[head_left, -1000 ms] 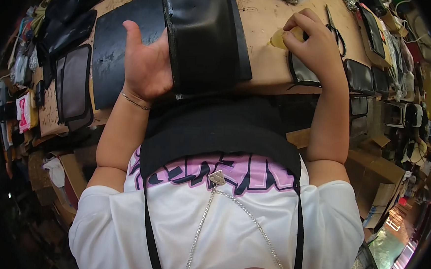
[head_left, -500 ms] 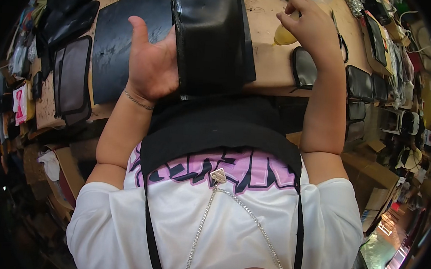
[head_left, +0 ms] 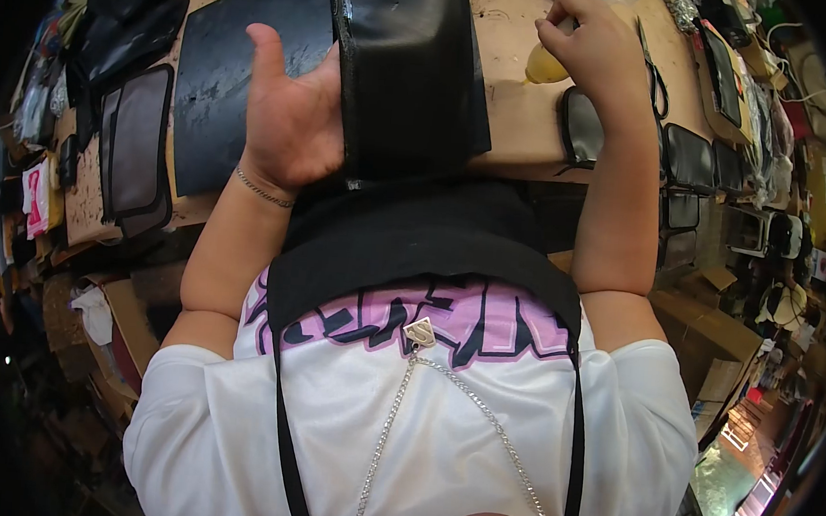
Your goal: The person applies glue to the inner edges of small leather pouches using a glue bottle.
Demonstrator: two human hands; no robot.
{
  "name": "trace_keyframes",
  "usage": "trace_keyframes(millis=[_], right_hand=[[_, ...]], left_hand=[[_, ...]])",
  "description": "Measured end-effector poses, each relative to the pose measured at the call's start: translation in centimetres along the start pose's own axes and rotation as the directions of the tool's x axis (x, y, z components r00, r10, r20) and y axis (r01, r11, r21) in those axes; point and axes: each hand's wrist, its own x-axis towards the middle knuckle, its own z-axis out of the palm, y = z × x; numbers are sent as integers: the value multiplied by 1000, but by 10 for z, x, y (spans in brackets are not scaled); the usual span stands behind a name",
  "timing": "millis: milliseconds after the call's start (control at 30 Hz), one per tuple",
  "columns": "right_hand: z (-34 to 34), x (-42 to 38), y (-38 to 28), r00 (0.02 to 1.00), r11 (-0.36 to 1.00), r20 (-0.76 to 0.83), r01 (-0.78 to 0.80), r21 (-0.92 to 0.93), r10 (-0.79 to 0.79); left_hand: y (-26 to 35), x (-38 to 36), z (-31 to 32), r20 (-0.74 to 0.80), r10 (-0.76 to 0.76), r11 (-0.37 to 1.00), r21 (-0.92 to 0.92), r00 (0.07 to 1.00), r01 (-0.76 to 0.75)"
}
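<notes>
My left hand (head_left: 294,123) is palm up at the edge of a black leather piece (head_left: 406,68). Its thumb stands away from the piece, while its fingers pass under the raised edge and are hidden. Rough, glossy marks run along that edge. Beneath lies a flat black sheet (head_left: 224,105). Over the table to the right, my right hand (head_left: 586,56) is curled, thumb and forefinger close together, around a small translucent yellow bottle (head_left: 546,67). The bottle's narrow end points down and left; the hand covers the rest of it.
Scissors (head_left: 658,89) lie right of my right hand. Black pouches (head_left: 581,131) rest along the table's front edge, with more (head_left: 692,157) farther right. Brown panels with black edging (head_left: 136,146) lie at left. Cardboard boxes (head_left: 701,347) stand below the table.
The view has shifted slightly. Both hands keep nearly the same pose, and the leather piece stays on my left hand.
</notes>
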Motion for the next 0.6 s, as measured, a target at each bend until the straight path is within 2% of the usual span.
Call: trace_keyframes(millis=[67,267,367,600], right_hand=[[0,-1,-1,1000,1000,-6,1,-6,-1],[0,-1,-4,1000,999,-8,30,-31,-30],[-1,-1,-3,1000,999,2,21,-28,-21],[-4,-2,-6,1000,1000,22,11,5,-11]], left_hand=[[1,-2,0,-65,-1,999,36,998,4],[-1,0,2,-51,3,1000,-3,999,-3],[-1,1,-2,2,-6,1000,-12,1000,6],[-2,0,-2,-18,-3,1000,-3,1000,3]])
